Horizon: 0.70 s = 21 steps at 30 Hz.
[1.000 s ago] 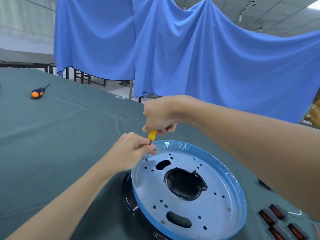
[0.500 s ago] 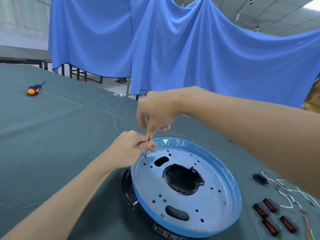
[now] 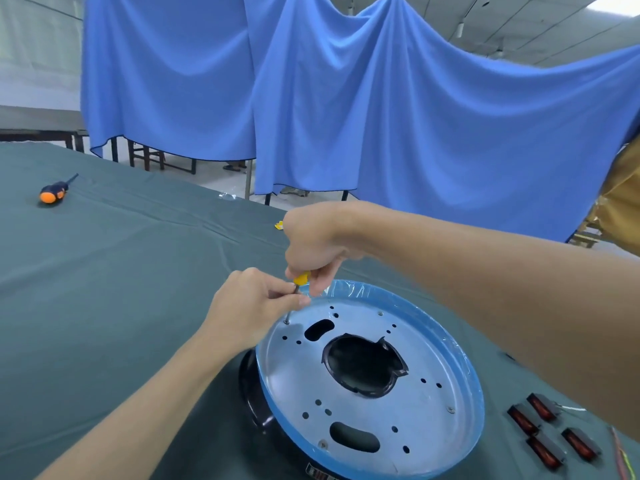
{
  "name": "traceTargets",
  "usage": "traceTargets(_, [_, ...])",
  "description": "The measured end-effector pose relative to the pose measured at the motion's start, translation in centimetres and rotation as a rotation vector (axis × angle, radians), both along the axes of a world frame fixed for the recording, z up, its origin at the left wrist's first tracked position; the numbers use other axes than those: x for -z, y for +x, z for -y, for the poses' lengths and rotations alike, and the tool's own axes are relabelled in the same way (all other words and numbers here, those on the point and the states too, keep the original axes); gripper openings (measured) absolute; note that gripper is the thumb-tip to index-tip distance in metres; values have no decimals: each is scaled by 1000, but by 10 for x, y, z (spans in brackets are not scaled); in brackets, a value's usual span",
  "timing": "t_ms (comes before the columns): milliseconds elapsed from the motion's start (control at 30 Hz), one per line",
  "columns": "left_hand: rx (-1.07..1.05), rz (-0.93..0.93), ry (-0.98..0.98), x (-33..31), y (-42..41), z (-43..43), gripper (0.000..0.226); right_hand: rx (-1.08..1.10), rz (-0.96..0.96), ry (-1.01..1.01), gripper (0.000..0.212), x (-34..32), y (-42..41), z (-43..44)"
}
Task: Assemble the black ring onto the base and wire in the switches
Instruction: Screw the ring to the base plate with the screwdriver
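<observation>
The metal base (image 3: 426,407), a round silver plate with blue film around its rim, is lying flat on the green tablecloth (image 3: 121,289) right in front of you, slightly to your right. The black ring (image 3: 250,389) is sitting under it, showing as a dark glossy curve below the plate's left edge, and more black is showing through the large middle hole.

At the far-left part of the plate you are standing a small screwdriver (image 3: 300,279) with a yellow handle nearly upright, its tip resting on a screw (image 3: 286,321) in one of the holes. Your right hand (image 3: 317,244) is coming down from above, its fingers curled around the yellow handle and pinching it. Your left hand (image 3: 249,306) is reaching in from the left, its thumb and fingertips pinching the thin metal shaft just below the handle, just above the plate.

Other screws are sitting in holes near the plate's far, right and near edges.

Four red switches (image 3: 524,419) in black housings are lying on the cloth just to the right of the plate, near one another. A few thin wires (image 3: 620,455) are lying beside them at the right edge.

Well apart, at the far left of the table, an orange and black screwdriver (image 3: 52,194) is lying on the cloth. Blue curtains (image 3: 381,116) are hanging behind the table.
</observation>
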<state>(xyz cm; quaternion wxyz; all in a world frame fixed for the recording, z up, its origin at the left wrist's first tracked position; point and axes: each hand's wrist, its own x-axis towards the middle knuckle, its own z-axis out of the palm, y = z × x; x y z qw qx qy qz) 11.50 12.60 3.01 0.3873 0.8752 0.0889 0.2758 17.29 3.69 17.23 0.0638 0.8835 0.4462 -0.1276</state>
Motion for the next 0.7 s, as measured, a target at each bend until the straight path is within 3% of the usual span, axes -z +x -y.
traceTargets(100, [5,-32,19,-3,-1,2,23,65,-114,59,18,0,-4,-3])
traceTargets(167, [21,-47,22,-5,-3,2,21,50,-82,-7,15,-4,-10,-2])
traceTargets(267, [32,-36,-13,-6,-4,1,21,-106,230,-131,27,-8,-14,2])
traceTargets(367, [41,-30,-32,-5,-4,1,20,-323,462,-175,24,-12,-9,5])
traceTargets(533, [48,-38,-22,-4,-5,0,21,-507,490,-226,34,-8,-5,8])
traceTargets(700, [58,-50,-44,-3,-4,0,22,-422,430,-168,48,-5,-5,8])
